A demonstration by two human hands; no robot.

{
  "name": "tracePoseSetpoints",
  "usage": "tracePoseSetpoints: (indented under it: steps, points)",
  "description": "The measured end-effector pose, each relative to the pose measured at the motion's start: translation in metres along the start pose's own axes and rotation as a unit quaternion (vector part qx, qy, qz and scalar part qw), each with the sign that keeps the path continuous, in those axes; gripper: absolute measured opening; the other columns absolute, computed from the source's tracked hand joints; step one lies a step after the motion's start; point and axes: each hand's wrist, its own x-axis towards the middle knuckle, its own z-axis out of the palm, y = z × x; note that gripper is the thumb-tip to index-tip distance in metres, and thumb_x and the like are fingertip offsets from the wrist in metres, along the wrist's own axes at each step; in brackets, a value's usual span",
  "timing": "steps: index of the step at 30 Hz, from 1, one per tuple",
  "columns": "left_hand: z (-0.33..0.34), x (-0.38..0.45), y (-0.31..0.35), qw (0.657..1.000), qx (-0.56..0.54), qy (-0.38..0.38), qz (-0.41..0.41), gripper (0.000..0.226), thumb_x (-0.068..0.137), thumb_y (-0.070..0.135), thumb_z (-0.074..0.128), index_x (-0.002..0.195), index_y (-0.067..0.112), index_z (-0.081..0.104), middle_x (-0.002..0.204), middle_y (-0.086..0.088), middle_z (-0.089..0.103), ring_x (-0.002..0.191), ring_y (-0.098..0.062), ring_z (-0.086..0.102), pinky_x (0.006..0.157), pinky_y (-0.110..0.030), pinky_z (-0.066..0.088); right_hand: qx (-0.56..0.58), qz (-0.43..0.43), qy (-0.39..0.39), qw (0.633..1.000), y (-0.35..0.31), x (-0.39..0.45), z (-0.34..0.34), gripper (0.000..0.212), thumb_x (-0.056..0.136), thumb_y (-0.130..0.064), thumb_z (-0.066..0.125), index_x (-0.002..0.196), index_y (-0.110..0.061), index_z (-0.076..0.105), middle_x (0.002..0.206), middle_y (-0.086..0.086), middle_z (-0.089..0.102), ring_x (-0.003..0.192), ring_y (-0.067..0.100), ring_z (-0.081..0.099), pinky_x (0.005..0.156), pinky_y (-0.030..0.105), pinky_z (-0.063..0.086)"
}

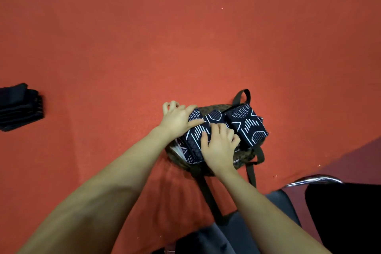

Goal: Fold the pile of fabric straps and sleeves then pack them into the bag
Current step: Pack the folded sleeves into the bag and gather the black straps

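A red carpeted floor [185, 27] fills nearly everything I see, with a darker strip of it cutting across the lower right corner. On that floor, right of centre, sits the dark brown patterned fabric bag [243, 155] with its black webbing straps trailing toward me. Its mouth is stuffed with two bundles of folded black fabric printed with white lines: the left bundle [195, 142] lies under both hands, and the right bundle [248, 125] stands just beside it, touching it. My left hand [178, 118] rests on the far left end of the left bundle, its grip spread, thumb and forefinger laid flat on the cloth while the other fingers curl loosely over the bag's edge. My right hand [219, 147] presses on the bundle's near right part, fingers bent and digging into the gap between the two bundles. Well apart at the far left edge lies a stack of folded plain black fabric pieces [20, 107]. At lower right I see a chrome-framed chair with a black seat [340, 212].
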Motion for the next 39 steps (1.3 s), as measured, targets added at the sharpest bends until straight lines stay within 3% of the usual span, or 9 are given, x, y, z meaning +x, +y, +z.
tracePoseSetpoints:
  steps: [3, 8, 12, 14, 21, 27, 31, 36, 39]
  points:
    - [0.005, -0.002, -0.005, 1.000, -0.026, -0.001, 0.009, 0.053, 0.099, 0.054, 0.023, 0.148, 0.034, 0.028, 0.138, -0.002, 0.041, 0.130, -0.025, 0.026, 0.106, -0.041, 0.010, 0.028, -0.030, 0.002, 0.999, -0.005, 0.013, -0.007, 0.051, 0.082, -0.033, 0.036, 0.125, -0.012, 0.057, 0.119, 0.003, 0.058, 0.107, 0.025, 0.051, 0.090, 0.039, 0.020]
    - [0.006, -0.006, -0.010, 0.981, -0.191, -0.007, -0.024, 0.049, 0.103, 0.041, 0.010, 0.148, 0.035, 0.028, 0.145, 0.007, 0.038, 0.134, -0.015, 0.021, 0.105, -0.032, 0.006, 0.091, -0.097, -0.014, 0.991, -0.027, 0.029, -0.013, 0.053, 0.090, -0.033, 0.030, 0.134, -0.015, 0.052, 0.136, 0.000, 0.054, 0.125, 0.018, 0.045, 0.098, 0.032, 0.019]
    - [0.010, -0.019, -0.028, 0.954, -0.234, 0.130, -0.134, 0.039, 0.104, 0.028, 0.027, 0.135, 0.021, 0.051, 0.136, 0.000, 0.048, 0.129, -0.018, 0.031, 0.095, -0.024, 0.012, 0.027, -0.187, -0.096, 0.977, -0.026, 0.024, 0.003, 0.059, 0.094, -0.042, 0.018, 0.147, -0.022, 0.035, 0.156, 0.001, 0.026, 0.144, 0.020, 0.021, 0.112, 0.034, 0.007]
    - [0.019, -0.031, -0.039, 0.959, -0.174, 0.161, -0.153, 0.032, 0.100, 0.027, 0.040, 0.125, 0.018, 0.058, 0.127, -0.002, 0.053, 0.125, -0.021, 0.035, 0.094, -0.027, 0.014, 0.017, -0.189, -0.098, 0.977, -0.022, 0.023, 0.008, 0.059, 0.095, -0.042, 0.017, 0.147, -0.022, 0.034, 0.157, 0.001, 0.024, 0.145, 0.020, 0.019, 0.114, 0.035, 0.005]
    - [0.041, -0.046, -0.047, 0.984, -0.087, 0.125, -0.093, 0.029, 0.094, 0.031, 0.049, 0.115, 0.018, 0.065, 0.116, 0.002, 0.055, 0.120, -0.020, 0.036, 0.094, -0.033, 0.012, -0.018, -0.189, -0.028, 0.981, -0.021, 0.008, 0.018, 0.047, 0.093, -0.032, 0.036, 0.129, -0.011, 0.058, 0.136, 0.014, 0.052, 0.123, 0.030, 0.047, 0.100, 0.039, 0.027]
    - [0.038, -0.045, -0.050, 0.997, -0.025, 0.066, -0.039, 0.072, 0.070, 0.056, 0.026, 0.124, 0.021, 0.060, 0.122, 0.004, 0.053, 0.122, -0.021, 0.035, 0.094, -0.035, 0.011, -0.036, -0.163, 0.004, 0.986, -0.010, 0.009, 0.018, 0.045, 0.092, -0.032, 0.036, 0.127, -0.017, 0.060, 0.123, 0.005, 0.060, 0.113, 0.016, 0.048, 0.092, 0.037, 0.025]
    - [0.040, -0.053, -0.053, 0.997, -0.011, 0.076, -0.013, 0.074, 0.070, 0.062, 0.032, 0.122, 0.018, 0.061, 0.119, 0.002, 0.055, 0.120, -0.024, 0.039, 0.094, -0.037, 0.012, -0.035, -0.164, 0.014, 0.986, -0.009, 0.008, 0.020, 0.046, 0.090, -0.031, 0.036, 0.127, -0.017, 0.061, 0.123, 0.004, 0.061, 0.112, 0.014, 0.046, 0.089, 0.038, 0.026]
    - [0.046, -0.050, -0.059, 0.991, 0.002, 0.127, -0.029, 0.027, 0.088, 0.029, 0.062, 0.099, 0.006, 0.072, 0.111, -0.007, 0.061, 0.113, -0.032, 0.045, 0.093, -0.042, 0.016, -0.038, -0.165, 0.007, 0.985, -0.011, 0.006, 0.021, 0.046, 0.090, -0.032, 0.037, 0.127, -0.018, 0.061, 0.126, 0.003, 0.060, 0.114, 0.015, 0.048, 0.089, 0.038, 0.026]
    - [0.049, -0.043, -0.054, 0.987, -0.004, 0.149, -0.063, 0.021, 0.088, 0.021, 0.064, 0.087, 0.003, 0.073, 0.102, -0.009, 0.063, 0.106, -0.036, 0.049, 0.090, -0.043, 0.019, -0.035, -0.178, 0.000, 0.983, -0.012, 0.002, 0.020, 0.046, 0.092, -0.035, 0.037, 0.129, -0.018, 0.059, 0.133, 0.001, 0.057, 0.121, 0.016, 0.047, 0.092, 0.040, 0.027]
